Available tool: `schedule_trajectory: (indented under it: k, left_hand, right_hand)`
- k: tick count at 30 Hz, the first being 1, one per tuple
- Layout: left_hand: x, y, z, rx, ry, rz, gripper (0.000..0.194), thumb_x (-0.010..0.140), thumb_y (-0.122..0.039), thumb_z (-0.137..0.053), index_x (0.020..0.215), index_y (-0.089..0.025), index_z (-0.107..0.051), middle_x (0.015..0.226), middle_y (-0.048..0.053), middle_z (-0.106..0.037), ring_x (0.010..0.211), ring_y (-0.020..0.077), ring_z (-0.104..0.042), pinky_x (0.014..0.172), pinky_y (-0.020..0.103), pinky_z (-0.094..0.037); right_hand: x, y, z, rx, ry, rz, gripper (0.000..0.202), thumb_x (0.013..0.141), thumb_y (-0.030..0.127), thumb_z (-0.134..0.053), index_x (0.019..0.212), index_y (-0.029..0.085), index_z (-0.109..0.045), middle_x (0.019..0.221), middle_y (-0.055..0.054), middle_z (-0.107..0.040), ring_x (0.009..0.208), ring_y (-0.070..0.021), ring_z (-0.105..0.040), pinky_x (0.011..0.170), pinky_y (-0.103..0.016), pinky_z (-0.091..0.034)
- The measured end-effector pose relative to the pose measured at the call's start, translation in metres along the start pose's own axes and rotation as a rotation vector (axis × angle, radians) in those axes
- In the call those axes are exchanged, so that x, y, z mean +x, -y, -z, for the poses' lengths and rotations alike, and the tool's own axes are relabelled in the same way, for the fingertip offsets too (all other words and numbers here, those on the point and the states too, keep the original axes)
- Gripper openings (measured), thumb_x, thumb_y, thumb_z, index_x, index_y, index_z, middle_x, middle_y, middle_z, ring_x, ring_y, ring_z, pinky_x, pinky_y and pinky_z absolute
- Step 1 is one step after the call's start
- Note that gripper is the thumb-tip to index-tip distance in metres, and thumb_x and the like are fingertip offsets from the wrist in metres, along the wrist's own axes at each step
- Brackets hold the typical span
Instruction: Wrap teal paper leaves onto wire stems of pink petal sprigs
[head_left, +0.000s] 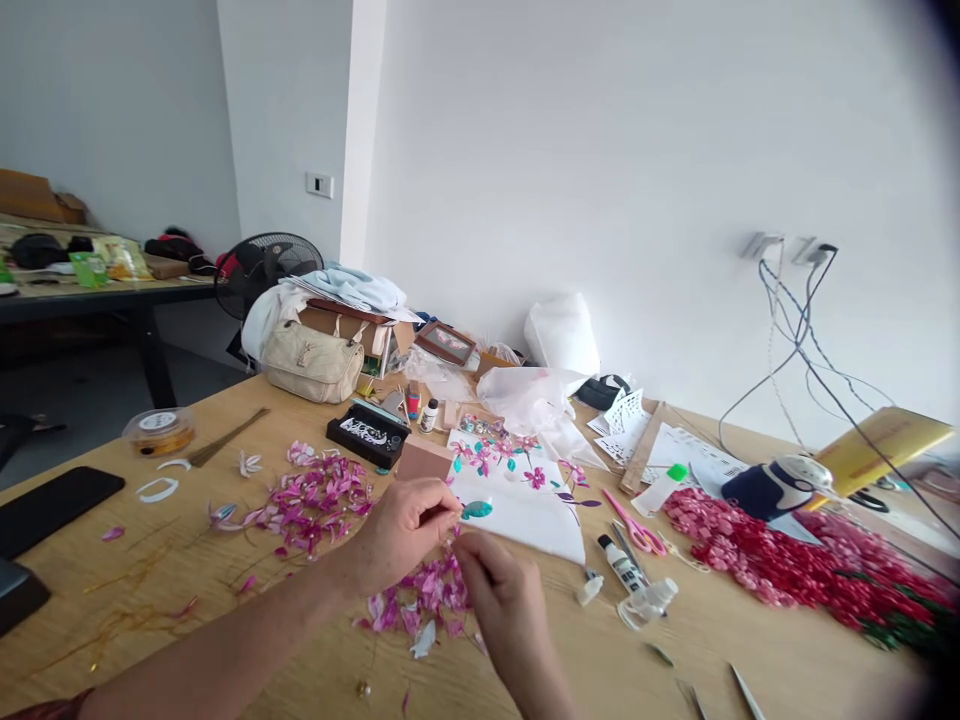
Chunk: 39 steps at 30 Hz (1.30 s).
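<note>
Left hand point(405, 530) pinching a teal leaf point(477, 510) at fingertips, just beside white paper point(525, 515). Right hand point(502, 590) curled below it, over pink petals point(427, 595); grip unclear.

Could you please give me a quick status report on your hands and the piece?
Left hand pinching teal leaf. Right hand beside it, fingers curled. Pink petals under both hands; pink scissors lie apart.
</note>
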<state>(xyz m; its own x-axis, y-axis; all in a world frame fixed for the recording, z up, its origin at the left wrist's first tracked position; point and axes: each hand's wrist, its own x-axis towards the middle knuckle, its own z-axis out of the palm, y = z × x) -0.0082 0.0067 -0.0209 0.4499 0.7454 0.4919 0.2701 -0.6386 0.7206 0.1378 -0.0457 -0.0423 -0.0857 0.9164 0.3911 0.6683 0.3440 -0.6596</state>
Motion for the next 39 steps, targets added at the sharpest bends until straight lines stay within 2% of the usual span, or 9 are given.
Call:
schedule_trajectory:
  k: [6,11,14,18,24,27,31,35,39]
  left_hand:
    - [-0.002,0.002,-0.007,0.014,0.192,-0.162,0.015,0.080,-0.012,-0.047,0.072,-0.014,-0.060,0.067,0.002,-0.058,0.064,0.0115,-0.052,0.059,0.020,-0.038]
    - [0.004,0.001,-0.007,-0.064,0.041,0.005,0.013,0.079,-0.012,-0.048,0.070,-0.014,-0.058,0.064,-0.001,-0.056,0.061,0.0105,-0.051,0.055,0.018,-0.037]
    - [0.007,0.008,-0.011,0.006,0.010,0.002,0.015,0.077,-0.008,-0.047,0.068,-0.014,-0.056,0.066,0.000,-0.057,0.063,0.0111,-0.052,0.058,0.019,-0.038]
    - [0.004,0.007,-0.011,0.089,0.193,-0.120,0.016,0.079,-0.008,-0.046,0.070,-0.014,-0.058,0.068,0.001,-0.057,0.064,0.0119,-0.052,0.059,0.020,-0.037]
    - [0.005,0.001,-0.005,-0.012,0.097,-0.024,0.014,0.079,-0.011,-0.049,0.068,-0.014,-0.058,0.063,-0.001,-0.055,0.060,0.0098,-0.050,0.055,0.018,-0.036]
    - [0.007,0.009,-0.010,0.021,0.026,-0.031,0.016,0.078,-0.008,-0.047,0.067,-0.014,-0.056,0.065,-0.001,-0.056,0.063,0.0106,-0.052,0.058,0.018,-0.037]
    - [0.004,0.011,-0.013,0.088,0.134,-0.170,0.016,0.080,-0.008,-0.045,0.071,-0.013,-0.058,0.067,0.001,-0.057,0.064,0.0118,-0.052,0.058,0.020,-0.037]
    - [0.002,0.001,-0.007,0.008,0.173,-0.212,0.013,0.080,-0.012,-0.048,0.073,-0.014,-0.059,0.067,0.001,-0.057,0.061,0.0107,-0.052,0.057,0.019,-0.037]
    - [0.006,0.002,-0.006,-0.056,-0.022,-0.141,0.013,0.079,-0.009,-0.048,0.072,-0.014,-0.058,0.063,0.000,-0.056,0.059,0.0099,-0.051,0.055,0.018,-0.037]
  right_hand:
    - [0.016,0.007,0.039,-0.148,0.043,0.082,0.022,0.082,0.020,-0.043,0.065,0.020,-0.058,0.055,0.002,-0.048,0.052,-0.0115,-0.042,0.051,-0.021,-0.031]
    - [0.019,-0.014,0.018,0.259,-0.039,-0.065,0.019,0.080,0.028,-0.049,0.067,0.017,-0.059,0.058,0.001,-0.052,0.056,-0.0125,-0.046,0.051,-0.020,-0.035]
    - [0.008,0.000,0.006,0.011,-0.009,-0.008,0.024,0.082,0.020,-0.042,0.063,0.017,-0.056,0.053,0.002,-0.047,0.050,-0.0106,-0.041,0.048,-0.020,-0.030]
    - [0.015,0.013,0.033,-0.248,0.066,0.070,0.022,0.079,0.015,-0.043,0.060,0.019,-0.054,0.053,0.003,-0.045,0.049,-0.0106,-0.039,0.049,-0.020,-0.027]
    - [0.020,-0.014,0.022,0.236,0.029,-0.059,0.020,0.081,0.027,-0.046,0.067,0.017,-0.056,0.059,0.002,-0.049,0.056,-0.0113,-0.043,0.052,-0.019,-0.035]
    - [0.005,-0.003,0.005,0.042,0.028,-0.032,0.025,0.083,0.023,-0.040,0.063,0.017,-0.053,0.054,0.003,-0.044,0.050,-0.0099,-0.038,0.048,-0.019,-0.030]
    - [0.009,0.016,0.029,-0.236,0.098,0.078,0.025,0.082,0.017,-0.040,0.059,0.018,-0.052,0.053,0.003,-0.043,0.048,-0.0096,-0.035,0.048,-0.021,-0.026]
    - [0.029,-0.001,0.046,0.150,0.093,-0.017,0.017,0.079,0.025,-0.049,0.064,0.018,-0.055,0.058,0.002,-0.047,0.056,-0.0111,-0.041,0.054,-0.021,-0.032]
    - [0.025,-0.016,0.015,0.582,0.032,-0.201,0.021,0.075,0.035,-0.055,0.063,0.018,-0.054,0.054,0.005,-0.039,0.051,-0.0093,-0.032,0.049,-0.021,-0.028]
